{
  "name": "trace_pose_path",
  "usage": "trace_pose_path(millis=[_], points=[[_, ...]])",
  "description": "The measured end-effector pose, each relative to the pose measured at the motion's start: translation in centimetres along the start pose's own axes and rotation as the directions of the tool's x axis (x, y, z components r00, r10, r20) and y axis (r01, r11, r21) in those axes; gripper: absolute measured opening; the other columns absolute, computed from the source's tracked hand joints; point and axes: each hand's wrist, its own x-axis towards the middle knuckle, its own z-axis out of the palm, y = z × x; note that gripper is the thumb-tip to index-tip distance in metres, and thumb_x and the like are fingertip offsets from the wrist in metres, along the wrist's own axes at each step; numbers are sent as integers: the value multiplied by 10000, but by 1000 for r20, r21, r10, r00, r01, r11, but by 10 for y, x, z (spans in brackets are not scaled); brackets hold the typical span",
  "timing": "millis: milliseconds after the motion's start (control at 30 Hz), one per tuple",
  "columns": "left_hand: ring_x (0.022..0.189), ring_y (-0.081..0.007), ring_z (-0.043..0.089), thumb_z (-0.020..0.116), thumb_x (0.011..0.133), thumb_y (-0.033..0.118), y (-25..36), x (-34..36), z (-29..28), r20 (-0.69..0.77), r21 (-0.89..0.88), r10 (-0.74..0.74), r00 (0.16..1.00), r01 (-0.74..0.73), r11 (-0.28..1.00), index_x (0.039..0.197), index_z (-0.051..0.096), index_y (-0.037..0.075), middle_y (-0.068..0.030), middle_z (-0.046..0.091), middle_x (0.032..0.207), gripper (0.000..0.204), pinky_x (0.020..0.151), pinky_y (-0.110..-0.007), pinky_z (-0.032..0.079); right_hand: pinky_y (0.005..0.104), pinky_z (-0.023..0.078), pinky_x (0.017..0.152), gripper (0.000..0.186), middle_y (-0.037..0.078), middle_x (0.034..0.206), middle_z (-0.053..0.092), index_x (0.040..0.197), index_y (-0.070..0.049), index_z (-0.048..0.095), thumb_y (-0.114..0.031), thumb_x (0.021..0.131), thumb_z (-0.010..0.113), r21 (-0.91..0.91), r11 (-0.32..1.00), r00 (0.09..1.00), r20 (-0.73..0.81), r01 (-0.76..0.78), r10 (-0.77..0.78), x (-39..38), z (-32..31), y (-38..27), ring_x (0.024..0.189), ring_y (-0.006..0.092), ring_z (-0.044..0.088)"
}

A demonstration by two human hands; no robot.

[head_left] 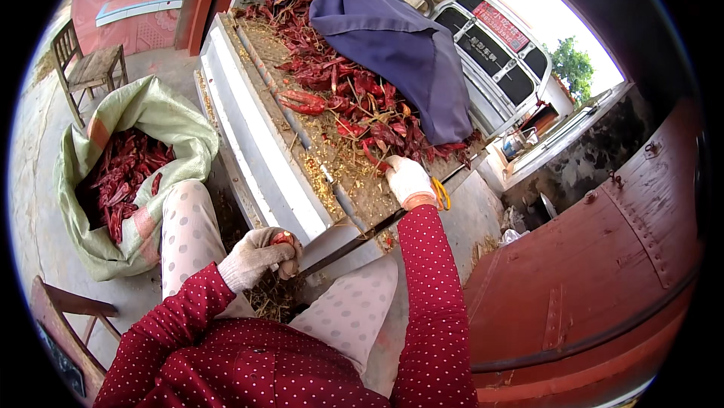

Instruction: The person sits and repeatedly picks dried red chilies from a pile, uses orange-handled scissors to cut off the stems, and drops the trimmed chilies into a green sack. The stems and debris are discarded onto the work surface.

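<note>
My left hand [268,256], in a soiled pale knit glove, is closed on a small red piece that looks like dried pepper, above my lap. My gloved right hand [407,180] reaches to the front of the truck bed [300,174], fingers closed on a dried red pepper at the pile's edge. Yellow scissor handles [440,194] show beside that hand; their blades are hidden. The pile of dried red peppers [332,76], mixed with stems, lies on the seed-strewn bed, partly covered by a blue-purple cloth [385,38].
A woven sack [83,204] of peppers stands by my left leg. Wooden chairs [94,69] [79,302] are at the left. A red metal panel [573,272] borders my right; a vehicle cab [490,61] and dark-stained low wall [566,144] are behind it. Straw [275,295] lies below the bed.
</note>
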Motion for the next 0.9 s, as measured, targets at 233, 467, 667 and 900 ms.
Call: trace_pose_path(millis=[233,467,667,900], points=[[591,-191,624,592,920,74,-3,5,-6,-26,-128,-27,999,23,992,933,632,-40,-101,653,701,121,613,-309,544,381,533,780,342,178,989,723,1133,-4,700,-211,872,625,389,916,992,109,-101,63,-47,-41,-7,917,317,691],[681,-218,687,596,934,106,2,3,-20,-125,-207,74,989,-99,973,962,625,-47,-124,682,804,158,687,-354,596,385,536,752,252,177,889,705,1034,-26,734,-183,864,634,287,923,961,28,258,-277,-116,-55,-63,834,317,693],[763,-171,656,577,939,90,21,1,-3,-81,-1,140,987,-140,990,961,661,-51,-100,694,855,165,760,-303,546,330,519,714,237,125,803,666,989,21,704,-156,860,614,681,724,928,331,-110,-170,-124,-43,-86,738,213,653],[896,-145,661,574,938,34,29,-4,16,-72,503,185,980,-125,855,1164,678,-10,-78,711,975,252,853,-290,525,287,462,649,228,67,743,639,938,58,673,-155,872,623,770,544,869,475,-333,-141,-122,-31,-126,677,135,578]])
